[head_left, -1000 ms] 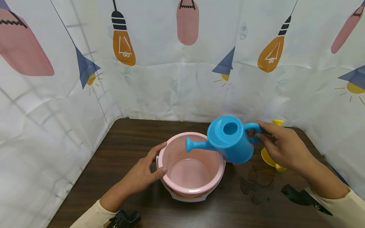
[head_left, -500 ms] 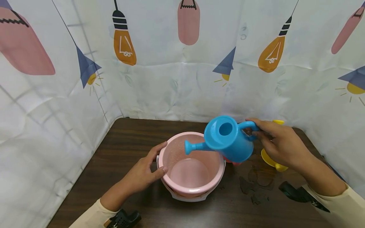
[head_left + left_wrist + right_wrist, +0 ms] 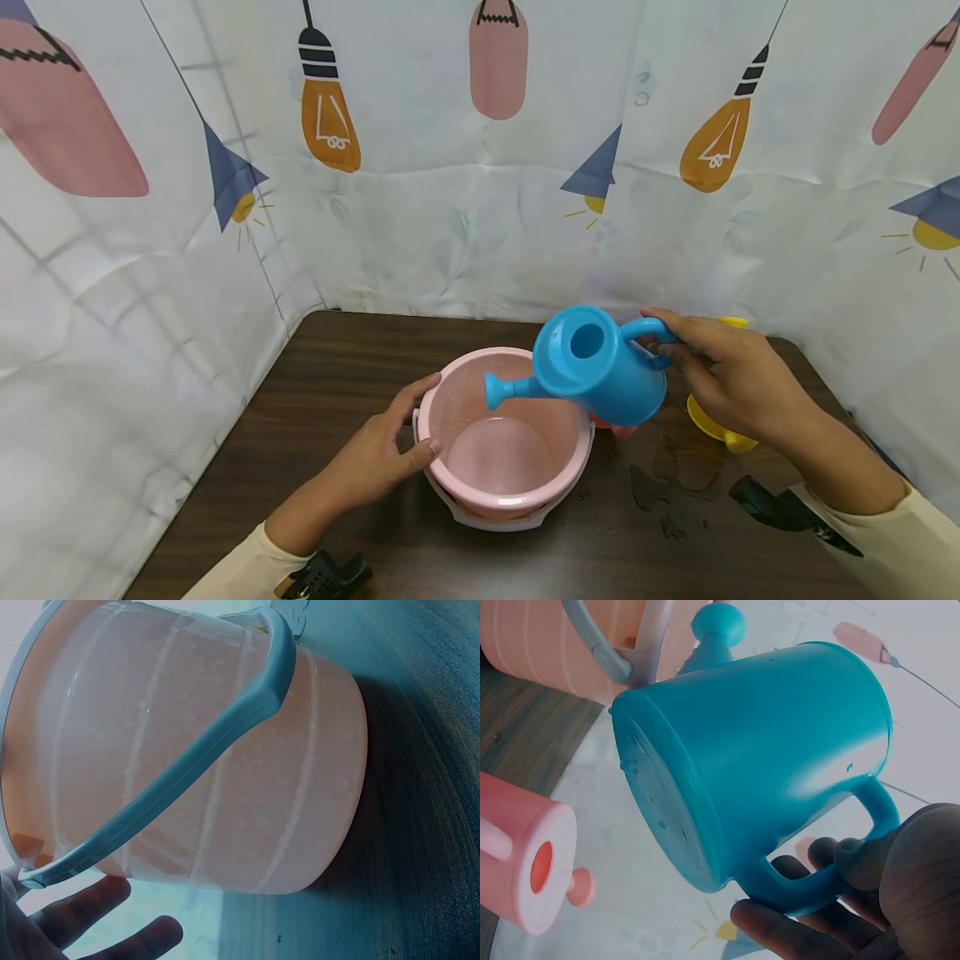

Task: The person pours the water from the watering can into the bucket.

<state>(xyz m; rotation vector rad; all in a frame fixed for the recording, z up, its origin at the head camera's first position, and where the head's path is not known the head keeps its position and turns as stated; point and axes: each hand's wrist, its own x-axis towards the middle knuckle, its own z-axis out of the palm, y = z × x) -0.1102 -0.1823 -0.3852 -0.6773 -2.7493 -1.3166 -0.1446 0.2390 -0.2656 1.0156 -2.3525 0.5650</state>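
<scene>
My left hand holds the rim of a pink bucket, thumb over the near-left edge. In the left wrist view, other fingers stretch out beside the bucket's wall, near its pale handle. My right hand grips the handle of a blue watering can, fingers curled round it as the right wrist view shows. The can is tilted, its spout over the bucket's opening. No stream from the spout can be made out. Water drops cling to the can's base.
A yellow watering can stands behind my right hand, partly hidden. A pink watering can shows in the right wrist view. Water is spilled on the dark wooden table. A printed white curtain hangs behind the table.
My right hand has moved slightly left with the blue watering can, which tips a little more toward the bucket, its spout slightly lower over it. My left hand stays on the bucket rim.
</scene>
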